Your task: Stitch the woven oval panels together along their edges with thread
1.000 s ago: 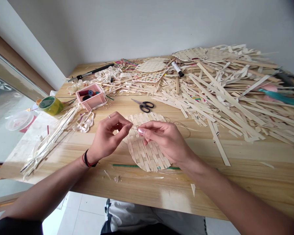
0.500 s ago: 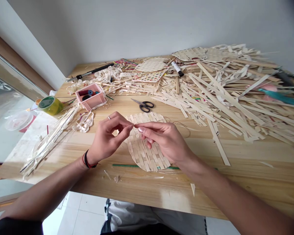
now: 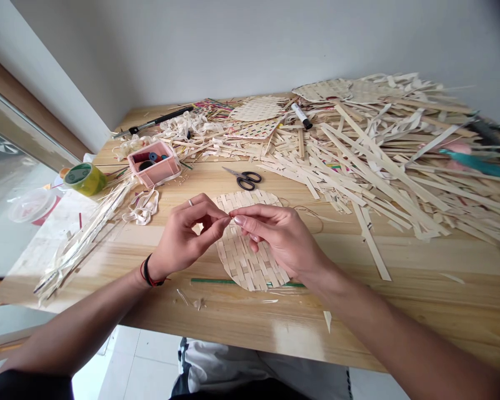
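Note:
Both hands meet fingertip to fingertip above an oval woven mat (image 3: 250, 261) of pale flat strips, which lies on the wooden table. My left hand (image 3: 194, 230) is closed in a pinch of thumb and index finger. My right hand (image 3: 277, 230) pinches likewise, its tips against the left ones. Whatever is between the fingertips is too small to make out. A thin brown thread (image 3: 312, 213) trails in a loop on the table just right of my right hand; its near end is hidden behind that hand. Black-handled scissors (image 3: 246, 179) lie just beyond the mat.
A large heap of pale strips (image 3: 358, 161) covers the back and right. At left stand a pink box (image 3: 156, 169) of thread spools, a tape roll (image 3: 84, 179) and a strip bundle (image 3: 91, 239). A green strip (image 3: 212, 281) runs under the mat; a marker (image 3: 302, 116) lies behind.
Both hands stay pinched over the mat. The left fingertips have shifted very slightly right and down against the right ones; the rest looks unchanged.

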Demonstrator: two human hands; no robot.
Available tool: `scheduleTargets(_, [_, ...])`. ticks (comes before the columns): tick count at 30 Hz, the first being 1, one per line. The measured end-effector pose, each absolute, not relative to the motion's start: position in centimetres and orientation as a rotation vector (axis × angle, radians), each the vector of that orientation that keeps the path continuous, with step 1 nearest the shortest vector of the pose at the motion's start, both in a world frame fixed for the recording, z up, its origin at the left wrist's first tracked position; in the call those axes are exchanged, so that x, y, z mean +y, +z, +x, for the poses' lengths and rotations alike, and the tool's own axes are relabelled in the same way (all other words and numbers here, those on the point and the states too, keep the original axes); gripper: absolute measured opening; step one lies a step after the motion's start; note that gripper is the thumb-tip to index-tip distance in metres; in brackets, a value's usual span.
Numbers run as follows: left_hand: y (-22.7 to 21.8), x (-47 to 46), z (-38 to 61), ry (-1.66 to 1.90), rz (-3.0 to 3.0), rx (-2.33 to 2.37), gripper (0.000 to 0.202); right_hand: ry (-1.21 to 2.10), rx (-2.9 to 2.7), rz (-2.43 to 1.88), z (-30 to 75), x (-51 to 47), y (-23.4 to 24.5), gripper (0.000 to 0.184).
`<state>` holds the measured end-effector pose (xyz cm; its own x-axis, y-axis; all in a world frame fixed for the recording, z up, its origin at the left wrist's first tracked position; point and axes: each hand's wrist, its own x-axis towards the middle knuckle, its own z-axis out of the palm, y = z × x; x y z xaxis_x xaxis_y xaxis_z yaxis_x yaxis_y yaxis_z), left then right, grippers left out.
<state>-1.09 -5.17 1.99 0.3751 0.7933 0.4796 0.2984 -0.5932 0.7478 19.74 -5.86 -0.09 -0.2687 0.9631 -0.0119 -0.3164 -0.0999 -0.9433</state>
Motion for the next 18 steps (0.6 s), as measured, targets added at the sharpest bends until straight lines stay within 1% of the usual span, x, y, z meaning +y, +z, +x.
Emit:
scheduleTargets(7, [2.18, -5.2, -1.08, 1.127, 2.075, 0.937, 0.014, 1.454, -1.249, -0.923, 19.98, -6.03, -0.1, 0.023])
scheduleTargets(13, [2.37, -5.24, -0.98, 1.139, 2.045, 0.94, 0.015, 1.322, -1.372, -0.954, 20.14, -6.27, 0.13, 0.014])
scheduleTargets(18, [2.33, -5.17, -1.01, 1.121, 2.052, 0.952, 0.016, 1.298, -1.399, -0.978, 20.14, -6.29, 0.4, 0.016])
